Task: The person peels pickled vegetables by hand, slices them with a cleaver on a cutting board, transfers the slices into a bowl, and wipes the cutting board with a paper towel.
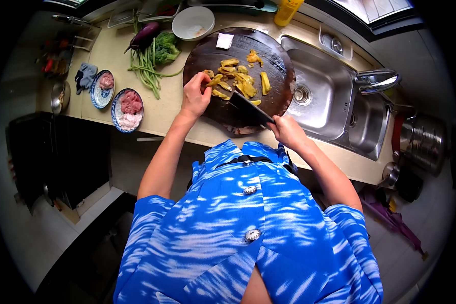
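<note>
My right hand (pixel 289 133) grips the handle of a wide dark kitchen knife (pixel 250 109), whose blade slants up and left over the round dark chopping board (pixel 273 53). At the board's left side, my left hand (pixel 196 95) pinches a yellow vegetable piece (pixel 215 80) that looks pickled. More cut yellow pieces (pixel 245 86) lie in a loose pile just beyond the blade, with one strip (pixel 265 83) apart to the right. A folded white cloth or paper (pixel 224 41) rests near the board's far edge.
Left of the board lie green beans (pixel 148 76), broccoli (pixel 165 48) and an eggplant (pixel 146 34). Two patterned plates hold raw meat (pixel 131 103) and minced meat (pixel 106 81). A white bowl (pixel 193 23) stands behind. To the right is a steel sink (pixel 321 104) with a faucet (pixel 379 81).
</note>
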`<state>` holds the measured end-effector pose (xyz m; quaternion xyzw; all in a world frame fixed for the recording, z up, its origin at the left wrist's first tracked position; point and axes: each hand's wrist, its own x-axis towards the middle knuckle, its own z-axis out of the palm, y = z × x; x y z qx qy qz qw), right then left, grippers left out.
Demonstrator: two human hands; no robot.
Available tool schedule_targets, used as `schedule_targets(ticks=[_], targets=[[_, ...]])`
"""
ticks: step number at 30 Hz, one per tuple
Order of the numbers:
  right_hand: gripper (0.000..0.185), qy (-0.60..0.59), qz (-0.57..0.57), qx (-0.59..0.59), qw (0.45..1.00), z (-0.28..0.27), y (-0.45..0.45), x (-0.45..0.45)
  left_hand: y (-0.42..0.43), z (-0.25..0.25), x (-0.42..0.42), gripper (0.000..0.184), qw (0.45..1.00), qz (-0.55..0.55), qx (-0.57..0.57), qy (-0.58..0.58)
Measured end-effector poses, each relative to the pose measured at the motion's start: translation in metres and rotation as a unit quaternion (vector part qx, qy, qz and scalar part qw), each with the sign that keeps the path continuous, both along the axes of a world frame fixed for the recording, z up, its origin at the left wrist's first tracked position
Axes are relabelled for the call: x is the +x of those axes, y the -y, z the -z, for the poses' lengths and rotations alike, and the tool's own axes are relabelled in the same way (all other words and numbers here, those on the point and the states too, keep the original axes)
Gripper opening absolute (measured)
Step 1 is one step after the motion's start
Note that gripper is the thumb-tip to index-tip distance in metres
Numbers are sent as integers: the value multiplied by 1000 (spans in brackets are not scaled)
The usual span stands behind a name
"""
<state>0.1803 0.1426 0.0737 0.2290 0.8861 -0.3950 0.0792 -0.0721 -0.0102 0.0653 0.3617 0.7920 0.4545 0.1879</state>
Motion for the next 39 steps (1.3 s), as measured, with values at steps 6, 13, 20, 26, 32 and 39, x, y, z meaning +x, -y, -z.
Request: schedule_targets(ticks=[6,13,20,26,32,39], targets=[[26,-31,89,37,995,8,-18,-13,-10,4,33,24,961,131,107,-218],[28,-31,112,27,993,-15,-8,-18,-14,56,53,25,927,198,100,-302],[23,-46,31,46,997,-16,-3,-13,1,51,46,24,915,222,97,-321],[22,-2,-8,73,997,-20,2,-15,-3,64,52,20,916,221,87,-322],[9,40,-38,98,994,-29,17,-26,-5,68,52,19,930,205,113,-284],[24,5,52,77,996,3,17,-37,-3,63,54,16,941,200,105,-253]])
